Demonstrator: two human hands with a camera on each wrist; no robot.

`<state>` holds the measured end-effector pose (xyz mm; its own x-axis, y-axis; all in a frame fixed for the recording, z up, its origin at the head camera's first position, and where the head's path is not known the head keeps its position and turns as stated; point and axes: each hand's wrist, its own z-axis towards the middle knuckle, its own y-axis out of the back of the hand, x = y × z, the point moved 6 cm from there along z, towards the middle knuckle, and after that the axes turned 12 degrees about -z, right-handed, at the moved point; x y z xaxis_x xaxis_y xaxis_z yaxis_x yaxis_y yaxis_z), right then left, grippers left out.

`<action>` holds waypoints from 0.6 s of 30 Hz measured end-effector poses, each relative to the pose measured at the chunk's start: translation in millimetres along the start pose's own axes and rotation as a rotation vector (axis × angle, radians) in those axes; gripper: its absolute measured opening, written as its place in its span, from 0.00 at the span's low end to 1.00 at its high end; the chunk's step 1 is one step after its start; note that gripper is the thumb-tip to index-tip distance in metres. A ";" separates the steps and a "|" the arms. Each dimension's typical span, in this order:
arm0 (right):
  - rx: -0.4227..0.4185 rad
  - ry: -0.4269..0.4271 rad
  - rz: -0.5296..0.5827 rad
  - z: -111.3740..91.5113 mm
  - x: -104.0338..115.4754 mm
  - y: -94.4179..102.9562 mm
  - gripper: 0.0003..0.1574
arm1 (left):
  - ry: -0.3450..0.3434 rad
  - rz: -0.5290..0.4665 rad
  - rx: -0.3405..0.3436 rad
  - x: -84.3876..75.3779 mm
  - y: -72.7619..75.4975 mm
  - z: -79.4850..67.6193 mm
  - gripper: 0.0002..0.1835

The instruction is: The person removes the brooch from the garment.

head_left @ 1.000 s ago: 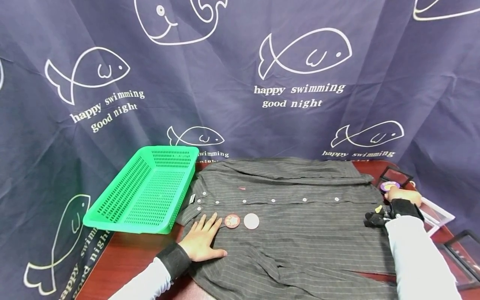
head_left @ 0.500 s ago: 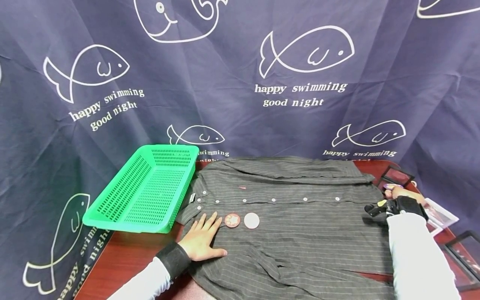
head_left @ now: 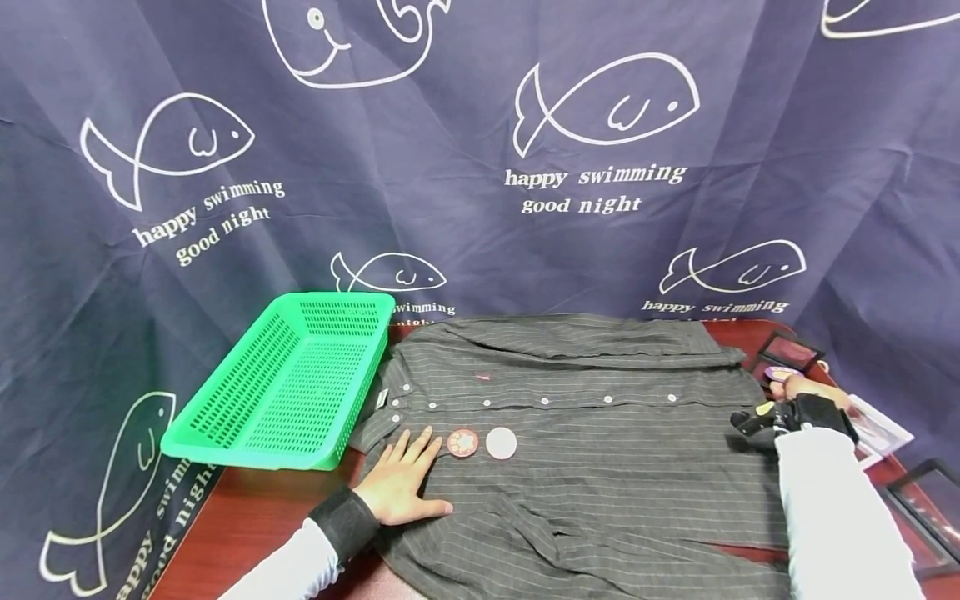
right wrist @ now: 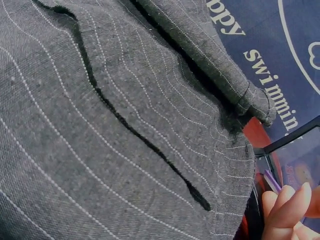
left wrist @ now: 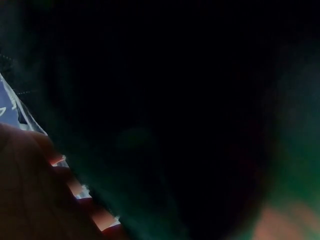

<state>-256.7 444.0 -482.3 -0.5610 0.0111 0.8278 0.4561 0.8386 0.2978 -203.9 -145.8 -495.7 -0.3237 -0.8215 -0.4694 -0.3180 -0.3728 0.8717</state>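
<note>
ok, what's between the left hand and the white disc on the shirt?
The red patterned disc, lying on the grey pinstriped shirt; the head view shows it.

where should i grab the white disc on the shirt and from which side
Probably pinch the white disc by its right edge, coming from the right. It is round and lies flat on the striped shirt, so its rim offers the hold. The reddish disc and left hand are on its left, with only cloth just to its right.

Includes one green basket [head_left: 315, 392], one striped shirt [head_left: 622, 467], eight white buttons [head_left: 545, 401], three round discs [head_left: 501, 443], at least two black frames [head_left: 797, 351] and at least one white frame [head_left: 883, 425].
</note>
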 end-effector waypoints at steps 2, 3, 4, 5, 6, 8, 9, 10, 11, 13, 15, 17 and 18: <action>-0.003 -0.005 -0.032 1.3 0.3 0.8 0.24 | 0.002 0.001 0.001 0.8 -0.5 0.2 0.53; -0.013 0.000 -0.067 2.2 1.3 1.7 0.22 | 0.005 0.002 0.002 1.2 -0.8 0.4 0.53; -0.024 0.007 -0.117 3.0 2.9 2.9 0.18 | 0.004 0.003 0.002 1.4 -1.1 0.6 0.53; -0.035 0.012 -0.157 4.0 4.0 4.1 0.15 | 0.004 0.003 0.002 1.6 -1.3 0.8 0.53; -0.049 0.017 -0.215 4.9 5.4 5.3 0.16 | 0.003 0.004 0.001 1.6 -1.4 0.9 0.53; -0.063 0.027 -0.292 6.2 7.0 6.7 0.17 | 0.003 0.006 0.000 1.8 -1.7 1.0 0.53; -0.065 0.032 -0.309 6.4 7.5 6.9 0.17 | 0.002 0.008 0.000 1.7 -1.7 0.9 0.53; -0.062 0.032 -0.290 6.4 7.4 6.5 0.17 | 0.001 0.008 0.000 1.5 -1.8 0.9 0.53; -0.059 0.025 -0.254 6.2 6.4 6.0 0.13 | 0.001 0.007 0.001 1.4 -1.8 0.8 0.53; -0.051 0.026 -0.213 4.5 5.6 4.8 0.18 | 0.001 0.007 0.001 1.1 -1.6 0.7 0.53; -0.050 0.032 -0.184 2.5 5.6 4.2 0.22 | 0.000 0.003 0.001 0.6 -1.1 0.5 0.53; -0.051 0.052 -0.211 1.2 7.0 4.4 0.21 | 0.001 0.000 0.002 0.5 -0.5 0.6 0.53; -0.045 0.054 -0.208 0.8 7.3 4.2 0.21 | 0.001 -0.001 0.001 0.4 -0.2 0.6 0.53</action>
<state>-259.5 448.1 -475.4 -0.6087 -0.1901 0.7703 0.3657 0.7944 0.4850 -204.5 -145.8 -496.1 -0.3226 -0.8215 -0.4701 -0.3190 -0.3732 0.8712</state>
